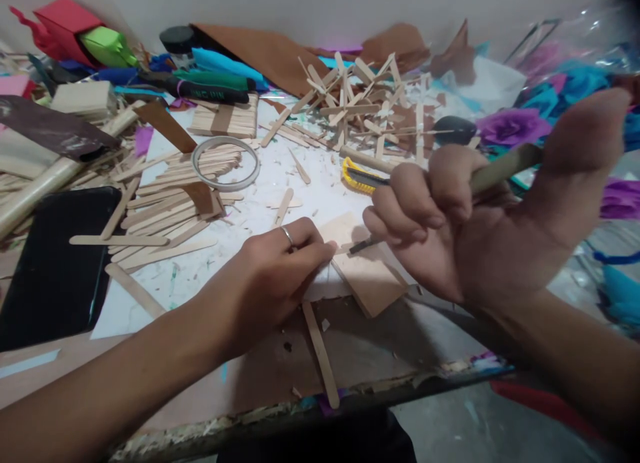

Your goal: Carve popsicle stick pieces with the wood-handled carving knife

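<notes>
My left hand (277,269), with a ring on one finger, presses down with closed fingers on a thin wooden panel (367,276) lying on the worktable (380,356). My right hand (475,229) is raised above the panel, its fingers wrapped round the handle of a craft knife (505,166). The thumb sticks out to the right. The knife's dark blade tip (360,245) points down at the panel's upper edge, close to my left fingertips. A loose craft stick (320,353) lies just below my left hand.
A yellow utility cutter (357,176) lies behind the panel. Piles of craft sticks (165,209), a tape ring (225,163), a glued stick structure (360,103), a black phone (53,263), coloured paper and purple paper flowers (513,126) crowd the table. The table's front edge runs below.
</notes>
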Tool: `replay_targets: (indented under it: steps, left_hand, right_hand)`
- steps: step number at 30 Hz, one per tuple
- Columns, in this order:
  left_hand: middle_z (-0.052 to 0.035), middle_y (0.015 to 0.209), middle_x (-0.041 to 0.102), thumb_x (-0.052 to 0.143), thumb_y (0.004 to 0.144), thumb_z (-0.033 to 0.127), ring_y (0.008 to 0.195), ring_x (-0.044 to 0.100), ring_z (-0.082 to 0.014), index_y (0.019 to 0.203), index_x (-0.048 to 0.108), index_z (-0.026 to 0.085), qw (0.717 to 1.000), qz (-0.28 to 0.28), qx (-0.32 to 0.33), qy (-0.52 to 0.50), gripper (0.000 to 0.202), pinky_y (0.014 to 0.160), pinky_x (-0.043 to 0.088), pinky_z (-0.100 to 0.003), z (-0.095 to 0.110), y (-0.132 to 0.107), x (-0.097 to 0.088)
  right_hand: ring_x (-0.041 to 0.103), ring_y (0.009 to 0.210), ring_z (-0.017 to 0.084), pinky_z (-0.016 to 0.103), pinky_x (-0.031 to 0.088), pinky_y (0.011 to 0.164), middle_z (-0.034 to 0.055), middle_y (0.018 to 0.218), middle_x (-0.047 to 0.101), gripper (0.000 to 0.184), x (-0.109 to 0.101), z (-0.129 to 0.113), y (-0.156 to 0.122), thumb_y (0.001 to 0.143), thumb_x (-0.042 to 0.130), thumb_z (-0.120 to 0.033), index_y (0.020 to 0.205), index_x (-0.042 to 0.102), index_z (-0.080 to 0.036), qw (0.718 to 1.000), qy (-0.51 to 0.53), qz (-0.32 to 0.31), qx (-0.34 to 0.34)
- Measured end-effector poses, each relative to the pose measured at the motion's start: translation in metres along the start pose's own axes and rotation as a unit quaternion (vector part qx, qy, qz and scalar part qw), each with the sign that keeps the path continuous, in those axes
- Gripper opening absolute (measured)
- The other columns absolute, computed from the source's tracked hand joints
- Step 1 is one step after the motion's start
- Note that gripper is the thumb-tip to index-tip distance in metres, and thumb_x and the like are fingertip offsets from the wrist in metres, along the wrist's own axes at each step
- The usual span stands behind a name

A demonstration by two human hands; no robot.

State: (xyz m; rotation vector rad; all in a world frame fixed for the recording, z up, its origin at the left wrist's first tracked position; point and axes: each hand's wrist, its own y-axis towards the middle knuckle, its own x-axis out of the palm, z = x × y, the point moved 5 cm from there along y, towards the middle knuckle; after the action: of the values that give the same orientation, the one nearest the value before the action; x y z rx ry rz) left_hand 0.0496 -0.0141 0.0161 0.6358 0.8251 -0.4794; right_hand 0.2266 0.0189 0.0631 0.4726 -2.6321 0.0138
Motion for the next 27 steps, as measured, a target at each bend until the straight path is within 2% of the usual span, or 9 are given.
replay_targets:
  steps: [11,15,19,27]
  left_hand:
    - [-0.004,0.107,0.069,0.055,0.101,0.008,0.089,0.064,-0.0146,0.11,0.07,0.021,1.0,-0.013,-0.007,-0.02,0.022,0.076,0.048,-0.028,0.0026,-0.0015,0.0003]
    - [-0.0045,0.105,0.068,0.054,0.101,0.008,0.088,0.063,-0.0149,0.109,0.071,0.02,0.999,-0.015,-0.011,-0.03,0.022,0.073,0.048,-0.027,0.0011,-0.002,0.0016]
    - [-0.0057,0.106,0.069,0.054,0.1,0.008,0.087,0.063,-0.0155,0.109,0.07,0.02,0.999,-0.006,0.004,-0.046,0.022,0.073,0.048,-0.028,0.0012,-0.0026,0.0016]
    - [-0.0055,0.104,0.07,0.054,0.097,0.011,0.082,0.061,-0.0155,0.101,0.07,0.02,0.998,-0.015,-0.021,-0.055,0.019,0.069,0.045,-0.029,0.0034,-0.0014,0.0019]
  right_hand:
    - [0.033,0.05,0.016,0.035,0.032,0.054,-0.0016,0.053,0.036,0.074,0.0002,0.0084,-0.0005,0.097,0.055,-0.077,0.049,0.043,-0.022,0.999,-0.04,-0.01,-0.031]
    - [0.033,0.05,0.016,0.035,0.033,0.055,-0.0015,0.055,0.038,0.073,-0.0003,0.0108,-0.0007,0.095,0.054,-0.08,0.051,0.046,-0.023,0.998,-0.033,-0.021,-0.041]
    - [0.033,0.05,0.016,0.036,0.034,0.055,-0.0012,0.054,0.037,0.073,0.0025,0.0087,-0.0019,0.096,0.053,-0.079,0.05,0.046,-0.024,0.998,-0.04,-0.009,-0.038]
    - [0.035,0.051,0.016,0.035,0.032,0.055,-0.0009,0.053,0.038,0.073,0.0074,0.0029,-0.0045,0.097,0.056,-0.076,0.048,0.047,-0.023,0.998,-0.044,0.005,-0.049]
